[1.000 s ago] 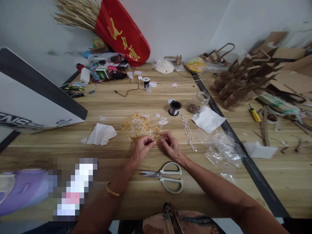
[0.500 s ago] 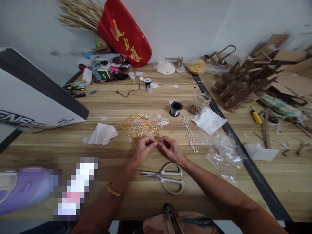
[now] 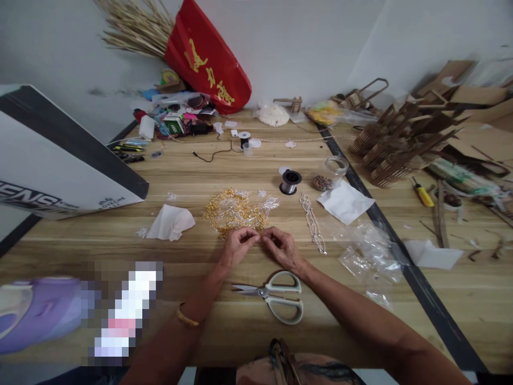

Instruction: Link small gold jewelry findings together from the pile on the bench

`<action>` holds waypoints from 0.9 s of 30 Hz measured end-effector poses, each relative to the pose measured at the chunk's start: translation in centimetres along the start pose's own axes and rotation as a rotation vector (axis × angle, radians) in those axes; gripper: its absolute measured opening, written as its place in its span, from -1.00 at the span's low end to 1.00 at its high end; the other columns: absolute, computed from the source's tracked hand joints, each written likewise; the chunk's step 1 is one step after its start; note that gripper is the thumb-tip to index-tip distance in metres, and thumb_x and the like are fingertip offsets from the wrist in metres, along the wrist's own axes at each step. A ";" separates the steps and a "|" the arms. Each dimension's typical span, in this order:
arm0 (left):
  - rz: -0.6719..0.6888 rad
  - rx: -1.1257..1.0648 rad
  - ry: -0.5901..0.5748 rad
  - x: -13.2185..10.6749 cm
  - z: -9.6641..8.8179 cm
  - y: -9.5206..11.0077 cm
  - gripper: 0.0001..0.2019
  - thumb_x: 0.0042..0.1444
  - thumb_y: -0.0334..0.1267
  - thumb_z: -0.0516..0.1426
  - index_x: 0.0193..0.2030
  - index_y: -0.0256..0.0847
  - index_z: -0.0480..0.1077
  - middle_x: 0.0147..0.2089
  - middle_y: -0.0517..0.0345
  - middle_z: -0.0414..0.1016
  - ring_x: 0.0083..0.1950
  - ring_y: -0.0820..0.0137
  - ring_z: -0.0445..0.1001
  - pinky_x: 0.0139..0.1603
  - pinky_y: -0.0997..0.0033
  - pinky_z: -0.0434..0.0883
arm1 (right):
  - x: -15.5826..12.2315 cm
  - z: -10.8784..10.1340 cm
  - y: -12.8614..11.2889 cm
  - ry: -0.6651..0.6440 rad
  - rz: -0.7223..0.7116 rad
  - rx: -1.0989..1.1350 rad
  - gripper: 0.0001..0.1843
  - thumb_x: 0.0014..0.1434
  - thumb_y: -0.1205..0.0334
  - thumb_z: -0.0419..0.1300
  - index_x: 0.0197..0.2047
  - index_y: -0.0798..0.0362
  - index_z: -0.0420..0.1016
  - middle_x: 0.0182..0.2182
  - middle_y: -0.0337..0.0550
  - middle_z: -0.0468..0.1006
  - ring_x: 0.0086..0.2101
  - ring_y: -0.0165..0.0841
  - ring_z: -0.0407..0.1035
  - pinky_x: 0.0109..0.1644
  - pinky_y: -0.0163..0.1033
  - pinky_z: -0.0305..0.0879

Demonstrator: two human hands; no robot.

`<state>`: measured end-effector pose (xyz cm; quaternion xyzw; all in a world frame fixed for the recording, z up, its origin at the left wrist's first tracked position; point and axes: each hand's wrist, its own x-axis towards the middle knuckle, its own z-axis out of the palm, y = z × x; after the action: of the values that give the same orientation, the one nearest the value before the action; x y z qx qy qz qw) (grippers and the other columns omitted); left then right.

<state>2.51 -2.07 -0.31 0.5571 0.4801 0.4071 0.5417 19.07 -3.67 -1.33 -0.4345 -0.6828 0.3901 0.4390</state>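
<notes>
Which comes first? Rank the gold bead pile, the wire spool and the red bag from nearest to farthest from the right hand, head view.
1. Gold bead pile: just ahead of the right hand, at its fingertips.
2. Wire spool: farther ahead, slightly right.
3. Red bag: far back, to the left.

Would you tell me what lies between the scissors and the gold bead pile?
In the head view, the left hand and right hand rest there, meeting just beside the bead pile.
</notes>
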 end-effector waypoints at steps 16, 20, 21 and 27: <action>-0.051 -0.107 -0.063 0.0 -0.1 0.2 -0.73 -0.01 -0.23 0.20 -0.17 -0.32 0.45 -0.39 0.09 0.56 -0.34 0.39 0.51 -0.28 0.44 0.43 | 0.1 0.0 0.3 0.027 0.083 0.114 -0.73 0.25 0.06 0.03 -0.33 0.09 0.31 -0.55 -0.30 0.28 -0.54 -0.48 0.14 -0.47 -0.37 0.08; -0.042 -0.142 -0.110 0.0 0.0 0.2 -0.70 0.02 -0.19 0.20 -0.14 -0.32 0.44 -0.41 0.10 0.55 -0.36 0.40 0.52 -0.29 0.43 0.44 | 0.0 -0.1 0.4 0.007 0.077 0.124 -0.75 0.26 0.08 0.02 -0.31 0.09 0.31 -0.57 -0.32 0.25 -0.56 -0.49 0.12 -0.50 -0.38 0.05; -0.038 -0.144 -0.119 -0.1 0.0 0.2 -0.70 0.01 -0.20 0.20 -0.13 -0.32 0.44 -0.41 0.10 0.56 -0.36 0.39 0.52 -0.29 0.43 0.44 | 0.0 -0.1 0.5 0.003 0.078 0.126 -0.75 0.27 0.08 0.02 -0.31 0.09 0.31 -0.58 -0.33 0.24 -0.56 -0.49 0.11 -0.50 -0.38 0.04; -0.044 -0.135 -0.170 -0.2 0.1 0.0 -0.67 -0.04 -0.18 0.24 -0.15 -0.32 0.40 -0.46 0.11 0.55 -0.42 0.39 0.52 -0.36 0.44 0.44 | -0.1 0.0 0.5 -0.024 0.083 0.146 -0.76 0.27 0.09 0.02 -0.27 0.10 0.32 -0.60 -0.33 0.28 -0.58 -0.49 0.15 -0.51 -0.38 0.08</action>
<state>2.60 -2.34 -0.31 0.5412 0.4158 0.3777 0.6257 19.22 -3.62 -1.82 -0.4246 -0.6392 0.4618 0.4448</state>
